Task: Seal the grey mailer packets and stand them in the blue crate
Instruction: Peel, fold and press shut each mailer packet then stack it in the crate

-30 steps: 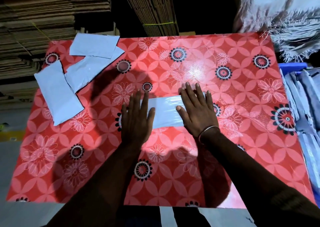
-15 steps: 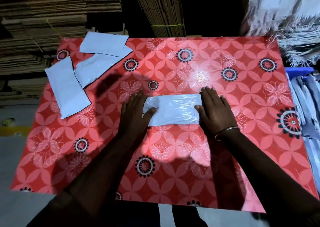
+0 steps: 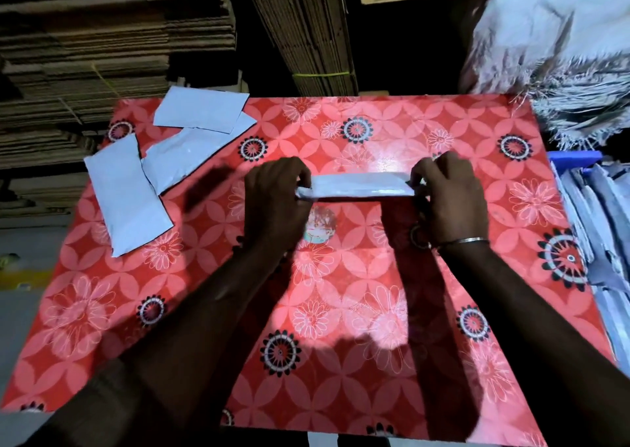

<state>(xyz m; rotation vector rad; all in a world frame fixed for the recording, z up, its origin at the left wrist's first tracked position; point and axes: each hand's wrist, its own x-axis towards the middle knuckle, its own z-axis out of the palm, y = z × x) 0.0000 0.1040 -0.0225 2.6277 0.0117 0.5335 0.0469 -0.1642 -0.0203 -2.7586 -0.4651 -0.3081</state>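
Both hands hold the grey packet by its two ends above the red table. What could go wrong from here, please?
1. The left hand and right hand pinch only the ends of the long grey plastic mailer packet; its middle may sag or slip.
2. The blue plastic crate on the right looks crowded with standing packets, so fitting this one in may be hard.
3. Three loose grey packets lie near the red flowered table's far left edge and could slide off.

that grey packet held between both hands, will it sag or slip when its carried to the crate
Probably little sag: the grey packet spans straight between the left hand and right hand, each gripping one end. Its glossy plastic skin catches the light, so it may be slippery in a loose pinch. It looks thin and likely light, though its contents are hidden.
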